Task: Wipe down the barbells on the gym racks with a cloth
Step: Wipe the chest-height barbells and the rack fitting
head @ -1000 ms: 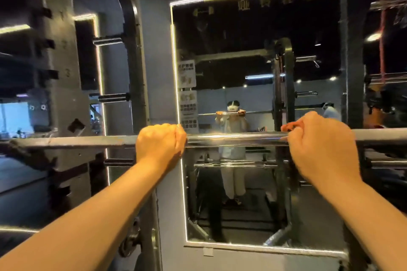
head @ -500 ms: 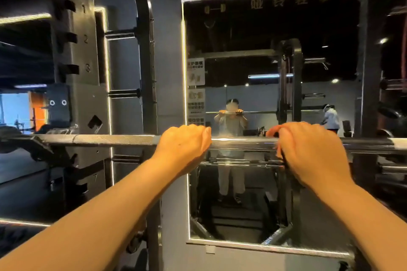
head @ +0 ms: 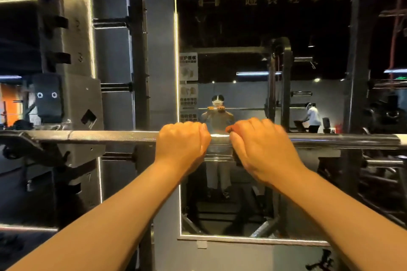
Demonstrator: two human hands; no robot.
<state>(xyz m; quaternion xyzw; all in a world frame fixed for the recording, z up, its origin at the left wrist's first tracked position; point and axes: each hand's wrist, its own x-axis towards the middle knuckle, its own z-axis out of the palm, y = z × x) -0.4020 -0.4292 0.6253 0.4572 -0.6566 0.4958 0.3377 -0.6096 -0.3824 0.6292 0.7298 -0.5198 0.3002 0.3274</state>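
Fingers [head: 199, 133] of the left hand [head: 182, 142] curl over the barbell [head: 110, 137] and grip it bare. Those of the right hand [head: 263, 147] wrap the shaft just beside them, pressing a cloth [head: 229, 129] around it; only a scrap of the cloth shows at the thumb side. In the head view the barbell lies level across the rack [head: 72, 99], in front of a wall mirror [head: 253, 28]. The steel bar looks heavy and rigid, and since it rests on the rack it likely needs steadying rather than lifting. The polished centre probably lets the soft cloth slide easily, while the knurled stretch to the left should drag. Folding the cloth fully round the shaft seems the best hold.
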